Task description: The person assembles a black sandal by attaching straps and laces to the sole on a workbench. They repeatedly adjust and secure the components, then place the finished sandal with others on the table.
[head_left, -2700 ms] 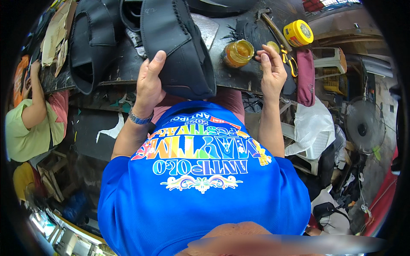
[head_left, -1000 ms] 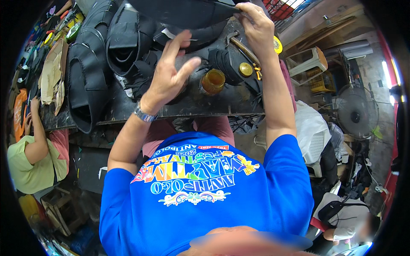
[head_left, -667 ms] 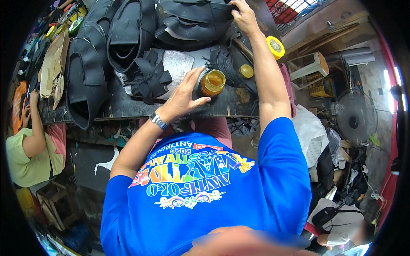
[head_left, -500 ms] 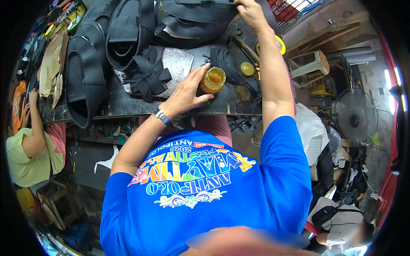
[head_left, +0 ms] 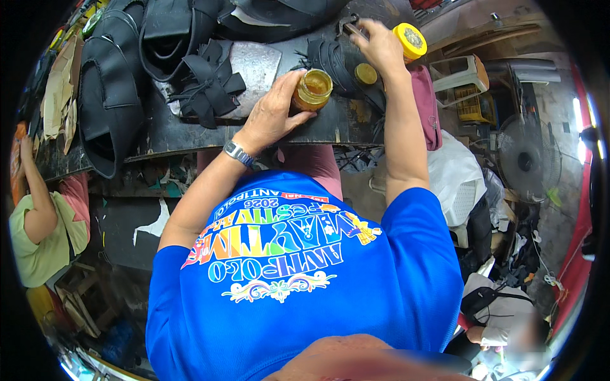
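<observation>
My left hand (head_left: 270,114) curls against the side of a glass jar (head_left: 312,90) of amber, glue-like stuff, its thumb in front and fingers behind. The jar stands open and upright near the table's front edge. At the upper right my right hand (head_left: 382,47) closes round the handle of a hammer (head_left: 348,25), and most of the handle is hidden under my fingers. A round yellowish lid (head_left: 365,73) lies between the two hands. Beside it is a bundle of black straps (head_left: 333,63). A heap of cut black strips (head_left: 210,82) rests on a grey metal plate (head_left: 254,66).
Large black shoe-like pieces (head_left: 111,101) crowd the table's left and back. A yellow-lidded tub (head_left: 410,42) and a maroon pouch (head_left: 424,105) sit at the right edge. Beyond are a white plastic stool (head_left: 460,82) and a fan (head_left: 526,159). Another person (head_left: 47,222) works at left.
My right hand has come back from the black piece at the far side and closed on the hammer. My left hand stays at the jar. The view has shifted slightly.
</observation>
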A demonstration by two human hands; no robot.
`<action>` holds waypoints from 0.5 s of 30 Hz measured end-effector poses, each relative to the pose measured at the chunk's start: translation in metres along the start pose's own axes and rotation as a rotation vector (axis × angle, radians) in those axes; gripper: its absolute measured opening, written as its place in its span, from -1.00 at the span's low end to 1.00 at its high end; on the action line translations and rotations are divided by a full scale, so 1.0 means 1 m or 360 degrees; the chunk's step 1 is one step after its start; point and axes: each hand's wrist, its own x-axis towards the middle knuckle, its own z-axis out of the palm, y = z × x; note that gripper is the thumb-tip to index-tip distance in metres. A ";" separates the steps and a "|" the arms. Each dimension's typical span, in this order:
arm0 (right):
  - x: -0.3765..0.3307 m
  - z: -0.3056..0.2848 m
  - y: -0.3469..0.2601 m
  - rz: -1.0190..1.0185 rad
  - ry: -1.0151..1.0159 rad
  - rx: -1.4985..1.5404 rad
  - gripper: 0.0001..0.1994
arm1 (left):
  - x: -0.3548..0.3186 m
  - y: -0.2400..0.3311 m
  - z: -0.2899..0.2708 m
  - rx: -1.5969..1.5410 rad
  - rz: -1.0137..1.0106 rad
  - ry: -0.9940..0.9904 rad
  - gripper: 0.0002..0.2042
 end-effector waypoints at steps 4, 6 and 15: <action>-0.050 -0.007 -0.004 0.0229 -0.0706 -0.0316 -0.53 | 0.001 -0.002 0.002 0.0032 0.0051 0.0031 -0.17; -0.059 -0.003 -0.001 0.0213 -0.0599 -0.0155 -0.54 | 0.002 -0.003 0.003 0.0085 0.0078 0.0049 -0.16; -0.076 -0.050 -0.062 -0.0212 -0.0798 0.1508 -0.53 | -0.004 -0.011 0.007 0.0196 0.0105 0.0102 -0.20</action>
